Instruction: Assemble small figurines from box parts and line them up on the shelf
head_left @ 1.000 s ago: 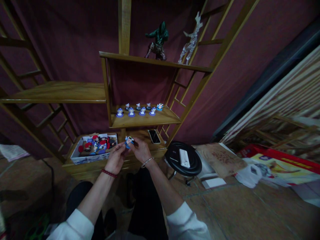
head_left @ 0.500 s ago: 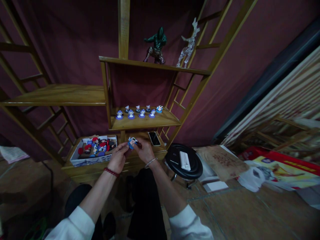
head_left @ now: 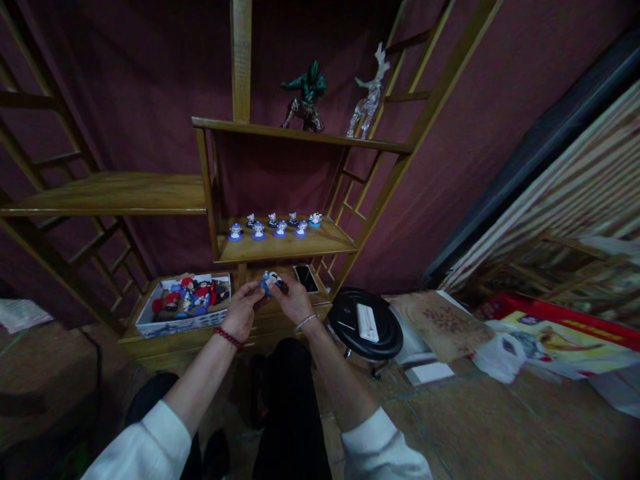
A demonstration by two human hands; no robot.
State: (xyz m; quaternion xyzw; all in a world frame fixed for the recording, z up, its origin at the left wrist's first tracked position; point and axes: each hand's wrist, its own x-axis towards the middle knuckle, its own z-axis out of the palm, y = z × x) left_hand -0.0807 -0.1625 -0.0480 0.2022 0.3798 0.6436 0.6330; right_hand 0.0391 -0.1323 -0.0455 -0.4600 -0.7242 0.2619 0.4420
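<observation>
A small blue-and-white figurine [head_left: 270,281] is held between both hands, in front of the low shelf. My left hand [head_left: 242,311] pinches it from the left, and my right hand [head_left: 294,299] grips it from the right; fingers cover part of it. Above, on the middle shelf [head_left: 285,252], several little figurines stand in two rows: purple-based ones [head_left: 258,231] in front, dark-based ones [head_left: 273,219] behind. A blue-based figurine [head_left: 315,219] ends the back row on the right. Left of my hands, a white box [head_left: 183,326] holds a jumble of red, blue and dark figurines [head_left: 200,295].
A phone [head_left: 305,279] lies on the low shelf. The top shelf carries a green hooded statue [head_left: 307,93] and a clear deer figure [head_left: 369,97]. To the right are a black stool [head_left: 390,337] with a white object [head_left: 367,323], flat cardboard [head_left: 445,327] and a plastic bag [head_left: 500,357].
The figurine has shifted slightly right and turned a little between my fingers. Both hands stay on it. The camera view has moved slightly; the shelf figurines keep their places.
</observation>
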